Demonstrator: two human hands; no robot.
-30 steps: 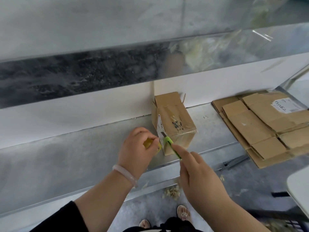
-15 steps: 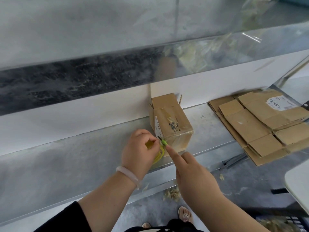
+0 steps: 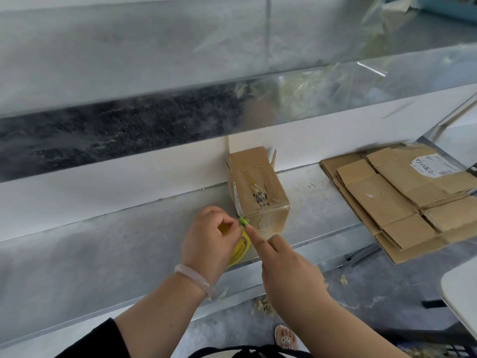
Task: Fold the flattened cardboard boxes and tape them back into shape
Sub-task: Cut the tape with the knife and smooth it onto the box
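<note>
A small folded cardboard box (image 3: 258,187) lies on its side on the metal shelf (image 3: 103,254), its far flaps open against the white wall. Clear tape covers its near end. My left hand (image 3: 209,239) grips a yellow tape roll (image 3: 241,250) just left of the box's near corner. My right hand (image 3: 286,264) holds a green cutter (image 3: 243,221), index finger stretched along it, the green tip touching the box's near left corner. Most of the cutter is hidden under my finger.
A stack of flattened cardboard boxes (image 3: 387,195) lies on the shelf's right end, overhanging the front edge. A shiny upper shelf (image 3: 232,99) juts out overhead. A white rounded surface (image 3: 462,288) is at the right edge. Scraps litter the floor (image 3: 263,306).
My right hand has slid the green cutter up and left to the box's near left corner. My left hand with the tape roll stays beside that corner.
</note>
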